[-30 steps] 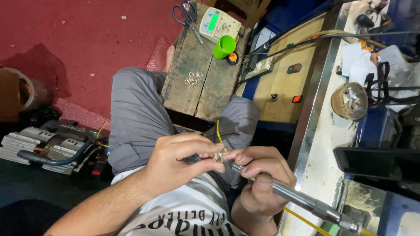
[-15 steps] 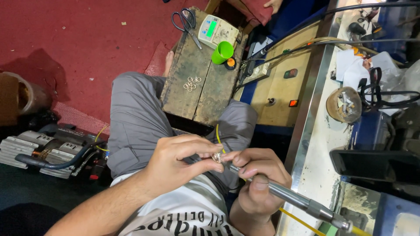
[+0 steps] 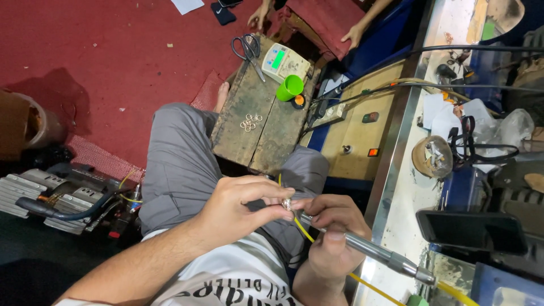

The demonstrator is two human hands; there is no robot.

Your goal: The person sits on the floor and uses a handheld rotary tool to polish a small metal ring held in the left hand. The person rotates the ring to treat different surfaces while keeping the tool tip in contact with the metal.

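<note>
While my view has swung farther out, my left hand point(image 3: 241, 207) still pinches the small ring point(image 3: 287, 204); my right hand point(image 3: 334, 238) grips the metal handpiece point(image 3: 368, 249).

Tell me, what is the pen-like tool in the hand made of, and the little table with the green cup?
The pen-like tool looks like metal: grey, smooth, shiny along its barrel. The little table looks like old bare wood: brown, grainy, scuffed planks. The green cup is probably plastic, bright and even-coloured.

The small metal piece point(image 3: 287, 204) pinched between fingertips point(image 3: 277, 195) is too tiny to identify.
</note>
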